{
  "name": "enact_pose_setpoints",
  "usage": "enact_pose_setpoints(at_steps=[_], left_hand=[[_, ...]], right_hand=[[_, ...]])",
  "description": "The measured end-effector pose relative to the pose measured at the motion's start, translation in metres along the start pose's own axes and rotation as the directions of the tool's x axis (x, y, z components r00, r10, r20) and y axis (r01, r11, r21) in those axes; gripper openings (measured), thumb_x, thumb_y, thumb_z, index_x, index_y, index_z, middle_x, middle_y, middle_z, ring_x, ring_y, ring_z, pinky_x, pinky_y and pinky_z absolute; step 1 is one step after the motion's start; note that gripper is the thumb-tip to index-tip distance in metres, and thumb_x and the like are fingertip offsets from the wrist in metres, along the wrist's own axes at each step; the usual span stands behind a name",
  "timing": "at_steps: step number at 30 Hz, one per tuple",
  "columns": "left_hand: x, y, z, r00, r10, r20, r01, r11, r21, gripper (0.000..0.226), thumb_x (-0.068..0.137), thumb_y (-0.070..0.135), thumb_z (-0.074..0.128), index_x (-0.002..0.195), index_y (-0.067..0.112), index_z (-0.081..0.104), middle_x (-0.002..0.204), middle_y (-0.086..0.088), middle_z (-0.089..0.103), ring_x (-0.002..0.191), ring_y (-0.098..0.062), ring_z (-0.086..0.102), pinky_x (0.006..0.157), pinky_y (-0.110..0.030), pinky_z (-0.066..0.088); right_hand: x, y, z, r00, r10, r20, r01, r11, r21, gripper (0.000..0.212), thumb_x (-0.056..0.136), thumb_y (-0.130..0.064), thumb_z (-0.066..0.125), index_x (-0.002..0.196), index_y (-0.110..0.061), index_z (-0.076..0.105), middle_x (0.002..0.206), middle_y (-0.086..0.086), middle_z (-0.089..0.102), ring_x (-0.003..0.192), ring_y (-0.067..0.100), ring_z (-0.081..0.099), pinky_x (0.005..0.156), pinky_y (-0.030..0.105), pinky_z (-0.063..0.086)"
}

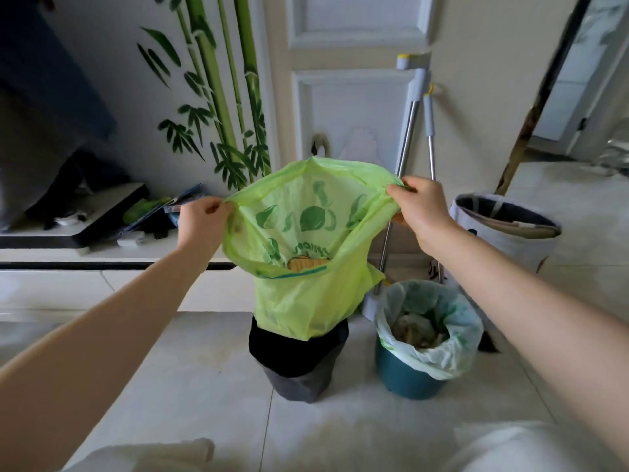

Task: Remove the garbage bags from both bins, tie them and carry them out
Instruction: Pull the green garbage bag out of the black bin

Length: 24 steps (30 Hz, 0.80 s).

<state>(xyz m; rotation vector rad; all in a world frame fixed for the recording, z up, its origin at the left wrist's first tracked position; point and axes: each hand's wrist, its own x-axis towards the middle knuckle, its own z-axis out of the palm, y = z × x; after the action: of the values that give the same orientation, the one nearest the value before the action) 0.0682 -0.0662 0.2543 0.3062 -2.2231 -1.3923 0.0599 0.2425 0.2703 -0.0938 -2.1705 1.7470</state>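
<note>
A light green garbage bag with leaf prints hangs half lifted out of a black bin on the floor. My left hand pinches the bag's left rim and my right hand pinches its right rim, stretching the mouth wide. Yellowish rubbish shows inside. To the right stands a teal bin lined with a pale green-printed garbage bag that holds rubbish; nothing touches it.
Two mop or broom handles lean against the white door behind the bins. A white and dark round container stands at the right. A low white cabinet with clutter on top runs along the left wall. Pale tiled floor lies in front.
</note>
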Motion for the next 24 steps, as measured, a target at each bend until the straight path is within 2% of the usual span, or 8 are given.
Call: enact_pose_setpoints(at_steps=[2,7,11,14,17,21,22,24], left_hand=[[-0.011,0.004,-0.014,1.0,-0.002,-0.015,0.001,1.0,-0.026,0.014,0.087,0.015,0.058,0.09,0.011,0.071,0.069,0.001,0.06,0.064,-0.015,0.051,0.062,-0.024,0.044],[-0.032,0.007,-0.051,0.998,-0.007,-0.063,0.002,0.996,-0.085,0.011,0.085,0.011,0.058,0.086,0.012,0.069,0.067,-0.002,0.057,0.06,-0.014,0.048,0.059,-0.024,0.043],[-0.045,-0.009,-0.078,0.997,-0.074,-0.015,0.072,0.993,-0.09,0.011,0.088,0.008,0.058,0.08,0.01,0.067,0.066,-0.007,0.053,0.057,-0.019,0.046,0.058,-0.029,0.045],[-0.061,-0.033,-0.085,0.992,-0.114,0.053,0.113,0.993,0.015,0.007,0.089,0.007,0.06,0.084,0.006,0.065,0.062,-0.009,0.053,0.053,-0.02,0.047,0.056,-0.027,0.047],[-0.075,-0.067,-0.083,0.977,-0.18,0.112,0.167,0.979,0.119,0.009,0.088,0.002,0.058,0.085,-0.003,0.065,0.059,-0.011,0.054,0.05,-0.023,0.049,0.043,-0.021,0.051],[-0.093,-0.125,-0.085,0.926,-0.29,0.242,0.204,0.924,0.324,0.014,0.087,0.002,0.06,0.076,-0.002,0.068,0.057,-0.017,0.062,0.053,-0.027,0.061,0.073,-0.043,0.058],[-0.101,-0.137,-0.086,0.911,-0.312,0.269,0.181,0.89,0.419,0.015,0.086,0.002,0.06,0.073,0.001,0.067,0.054,-0.016,0.063,0.049,-0.024,0.063,0.071,-0.038,0.058],[-0.118,-0.154,-0.084,0.848,-0.379,0.372,0.098,0.8,0.591,0.017,0.086,0.001,0.057,0.071,0.004,0.065,0.052,-0.014,0.066,0.037,-0.012,0.061,0.054,-0.022,0.054]], right_hand=[[-0.011,-0.009,-0.011,1.0,-0.016,-0.012,0.016,1.0,-0.018,0.019,0.086,-0.013,0.058,0.068,-0.016,0.064,0.072,0.009,0.064,0.07,0.023,0.065,0.068,0.04,0.059],[-0.024,-0.022,-0.042,0.996,-0.013,-0.088,0.009,0.999,-0.048,0.026,0.075,-0.018,0.059,0.078,0.008,0.059,0.069,0.015,0.054,0.06,0.024,0.053,0.059,0.039,0.047],[-0.043,-0.015,-0.066,0.995,0.018,-0.094,-0.025,0.997,-0.076,0.016,0.067,-0.02,0.056,0.07,-0.004,0.06,0.057,0.013,0.041,0.052,0.021,0.041,0.051,0.032,0.036],[-0.064,0.006,-0.077,0.998,0.051,-0.043,-0.059,0.975,-0.216,0.024,0.065,-0.025,0.056,0.065,-0.001,0.057,0.055,0.011,0.038,0.051,0.02,0.038,0.056,0.033,0.03],[-0.085,0.037,-0.081,0.994,0.109,0.029,-0.092,0.933,-0.349,0.031,0.071,-0.02,0.058,0.071,0.011,0.059,0.056,0.015,0.044,0.056,0.022,0.041,0.058,0.033,0.033],[-0.115,0.08,-0.082,0.932,0.306,0.192,-0.147,0.806,-0.573,0.021,0.08,-0.012,0.058,0.062,-0.001,0.061,0.051,0.009,0.054,0.046,0.021,0.047,0.045,0.024,0.038],[-0.121,0.095,-0.08,0.897,0.37,0.24,-0.149,0.766,-0.625,0.019,0.08,-0.011,0.058,0.063,-0.003,0.063,0.051,0.007,0.058,0.046,0.019,0.051,0.044,0.023,0.041],[-0.133,0.119,-0.076,0.81,0.49,0.322,-0.114,0.67,-0.734,0.016,0.078,-0.011,0.057,0.065,-0.006,0.066,0.056,0.006,0.067,0.05,0.019,0.06,0.047,0.026,0.048]])
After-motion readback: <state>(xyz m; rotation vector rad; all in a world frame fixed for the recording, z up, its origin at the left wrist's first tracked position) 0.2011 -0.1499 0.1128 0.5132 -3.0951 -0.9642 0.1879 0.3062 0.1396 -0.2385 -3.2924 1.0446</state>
